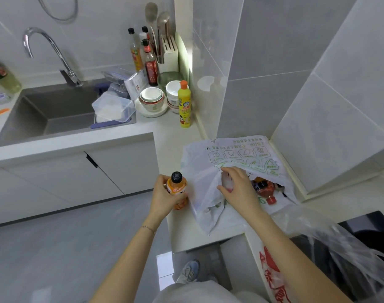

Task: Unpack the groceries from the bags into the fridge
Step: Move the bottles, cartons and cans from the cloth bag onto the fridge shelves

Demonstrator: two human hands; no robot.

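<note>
Left hand: the left hand [162, 193] is curled round an orange bottle [175, 187], with the fingers wrapped about its body and the black cap left showing above them.
Orange bottle: it is held upright at the near edge of the counter [171, 136], just left of the white bag [203, 171].
Right hand: the right hand [236, 184] is set at the mouth of the white bag, fingers bent and thumb drawn in, and a pale object [227, 182] is pinched between them; whether that object is a fold of the bag or a separate item cannot be told.
White bag: it is laid on the counter in the corner by the tiled wall, printed in green, with its mouth turned toward the person and pulled open.
Bag contents: a red bottle [263, 188] with a red cap is seen lying inside the opening, just right of the right hand.
Second bag: a clear bag [330, 232] with red print is draped over the counter edge beside the right forearm, partly over a black cooktop [365, 224].
Counter, far end: a yellow squeeze bottle [184, 106], stacked bowls [151, 99] and sauce bottles [149, 62] are stood near the sink [55, 112].
Wrist: a thin bracelet [148, 228] is worn on the left wrist.
</note>
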